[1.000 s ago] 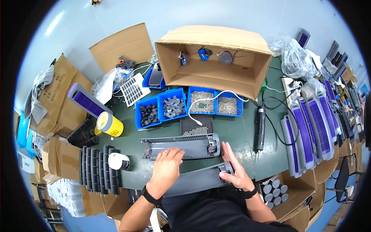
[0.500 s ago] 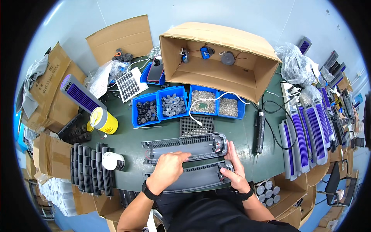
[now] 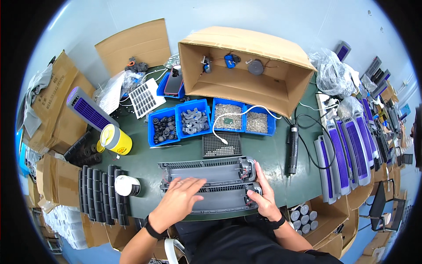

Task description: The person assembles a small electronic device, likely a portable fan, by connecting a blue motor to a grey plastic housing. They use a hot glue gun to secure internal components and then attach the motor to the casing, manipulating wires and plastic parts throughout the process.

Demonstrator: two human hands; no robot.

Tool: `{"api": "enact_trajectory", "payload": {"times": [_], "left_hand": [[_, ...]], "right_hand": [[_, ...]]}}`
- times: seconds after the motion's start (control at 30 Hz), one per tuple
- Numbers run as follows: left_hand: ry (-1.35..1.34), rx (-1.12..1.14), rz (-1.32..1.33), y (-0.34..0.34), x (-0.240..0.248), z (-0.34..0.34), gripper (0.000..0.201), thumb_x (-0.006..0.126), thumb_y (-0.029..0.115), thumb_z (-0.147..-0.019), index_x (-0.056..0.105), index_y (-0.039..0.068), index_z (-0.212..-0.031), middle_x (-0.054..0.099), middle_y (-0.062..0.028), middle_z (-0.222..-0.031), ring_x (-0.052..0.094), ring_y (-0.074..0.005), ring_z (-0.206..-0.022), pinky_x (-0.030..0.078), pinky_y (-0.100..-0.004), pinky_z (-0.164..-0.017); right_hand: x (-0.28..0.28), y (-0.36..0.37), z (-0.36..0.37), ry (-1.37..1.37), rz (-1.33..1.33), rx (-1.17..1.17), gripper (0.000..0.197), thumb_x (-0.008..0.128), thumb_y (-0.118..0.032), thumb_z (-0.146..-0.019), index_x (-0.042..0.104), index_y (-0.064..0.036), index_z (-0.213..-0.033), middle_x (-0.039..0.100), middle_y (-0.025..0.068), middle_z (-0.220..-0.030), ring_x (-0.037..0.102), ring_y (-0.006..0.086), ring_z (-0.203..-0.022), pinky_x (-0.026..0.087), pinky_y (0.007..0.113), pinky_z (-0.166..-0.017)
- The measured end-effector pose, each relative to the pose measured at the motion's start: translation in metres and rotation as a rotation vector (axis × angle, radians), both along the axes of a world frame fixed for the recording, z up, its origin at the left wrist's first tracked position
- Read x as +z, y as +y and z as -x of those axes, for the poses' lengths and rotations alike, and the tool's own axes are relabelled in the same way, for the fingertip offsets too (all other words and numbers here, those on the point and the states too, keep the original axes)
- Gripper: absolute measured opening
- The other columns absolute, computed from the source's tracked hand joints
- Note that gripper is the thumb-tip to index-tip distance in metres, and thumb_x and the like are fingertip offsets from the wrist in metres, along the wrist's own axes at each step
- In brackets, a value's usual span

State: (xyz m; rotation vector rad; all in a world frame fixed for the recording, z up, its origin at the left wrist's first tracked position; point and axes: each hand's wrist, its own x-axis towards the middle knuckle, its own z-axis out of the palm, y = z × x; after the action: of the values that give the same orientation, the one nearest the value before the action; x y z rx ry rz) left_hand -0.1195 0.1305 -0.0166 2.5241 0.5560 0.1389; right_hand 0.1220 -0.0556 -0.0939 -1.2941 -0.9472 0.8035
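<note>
Two long grey fan housing shells lie side by side at the table's near edge, hollow side up. The far shell (image 3: 220, 174) has a small part with wires at its right end; the near shell (image 3: 225, 201) lies right against it. Over their left half is my left hand (image 3: 178, 198), fingers stretched out and apart, partly covering both shells. I cannot tell whether it touches them. My right hand (image 3: 265, 200) grips the shells' right ends, thumb on the near shell and fingers along the outer end of the far one.
Blue bins (image 3: 192, 118) of small parts stand behind a black grid tray (image 3: 222, 145). A black electric screwdriver (image 3: 292, 152) lies right, its cable trailing. Black fan rollers (image 3: 99, 193) and a white container (image 3: 126, 186) sit left. Purple-grey fan bodies (image 3: 345, 154) line the right edge.
My left hand has moved left, and its fingers have spread from a pointing pose. The far shell has come toward me, closing the gap to the near shell. My right hand keeps its hold.
</note>
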Motion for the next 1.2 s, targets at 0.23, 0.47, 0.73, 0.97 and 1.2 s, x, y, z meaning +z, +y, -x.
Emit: {"api": "enact_trajectory", "payload": {"times": [0.23, 0.47, 0.73, 0.97, 1.2], "left_hand": [[-0.021, 0.207, -0.142, -0.008, -0.026, 0.003, 0.034, 0.067, 0.001, -0.094, 0.068, 0.009, -0.127, 0.069, -0.0113, -0.121, 0.063, -0.0319, -0.122, 0.026, -0.0623, -0.122], [-0.103, 0.222, -0.135, -0.002, -0.034, 0.008, 0.031, 0.066, -0.003, -0.092, 0.071, 0.009, -0.120, 0.071, -0.0072, -0.111, 0.067, -0.0283, -0.111, 0.027, -0.0598, -0.122], [-0.271, 0.454, 0.021, 0.014, -0.013, 0.064, 0.031, 0.058, -0.006, -0.099, 0.073, 0.005, -0.124, 0.072, -0.0138, -0.134, 0.060, -0.0362, -0.139, 0.040, -0.0528, -0.120], [-0.004, 0.233, -0.393, -0.007, -0.009, 0.090, 0.051, 0.066, -0.015, -0.072, 0.078, 0.010, -0.115, 0.070, -0.0062, -0.128, 0.055, -0.0317, -0.139, 0.031, -0.0585, -0.125], [0.097, 0.188, -0.528, 0.001, -0.009, 0.089, 0.038, 0.069, -0.006, -0.071, 0.078, 0.007, -0.106, 0.070, -0.0066, -0.112, 0.059, -0.0321, -0.130, 0.032, -0.0606, -0.123]], "right_hand": [[0.007, -0.002, -0.003, -0.045, 0.034, 0.050, 0.095, 0.062, -0.012, -0.091, 0.012, 0.0033, -0.169, 0.012, 0.0211, -0.178, 0.010, 0.0318, -0.166, 0.010, 0.042, -0.132], [0.003, 0.005, -0.004, -0.135, 0.016, 0.081, 0.091, 0.066, -0.016, -0.090, 0.023, -0.0022, -0.169, 0.008, 0.0224, -0.178, 0.006, 0.0320, -0.166, 0.007, 0.043, -0.131], [0.007, 0.007, -0.002, -0.069, 0.062, -0.020, 0.089, 0.063, -0.014, -0.082, 0.033, 0.0002, -0.166, 0.016, 0.0242, -0.177, 0.018, 0.0329, -0.164, 0.015, 0.043, -0.130], [0.006, 0.008, -0.005, -0.045, 0.101, -0.008, 0.091, 0.063, -0.013, -0.082, 0.031, -0.0007, -0.167, 0.018, 0.0228, -0.177, 0.017, 0.0321, -0.164, 0.014, 0.042, -0.131], [0.011, 0.010, -0.004, -0.111, 0.128, -0.014, 0.091, 0.060, -0.010, -0.081, 0.029, 0.0013, -0.166, 0.023, 0.0229, -0.175, 0.018, 0.0309, -0.164, 0.014, 0.040, -0.130]]}}
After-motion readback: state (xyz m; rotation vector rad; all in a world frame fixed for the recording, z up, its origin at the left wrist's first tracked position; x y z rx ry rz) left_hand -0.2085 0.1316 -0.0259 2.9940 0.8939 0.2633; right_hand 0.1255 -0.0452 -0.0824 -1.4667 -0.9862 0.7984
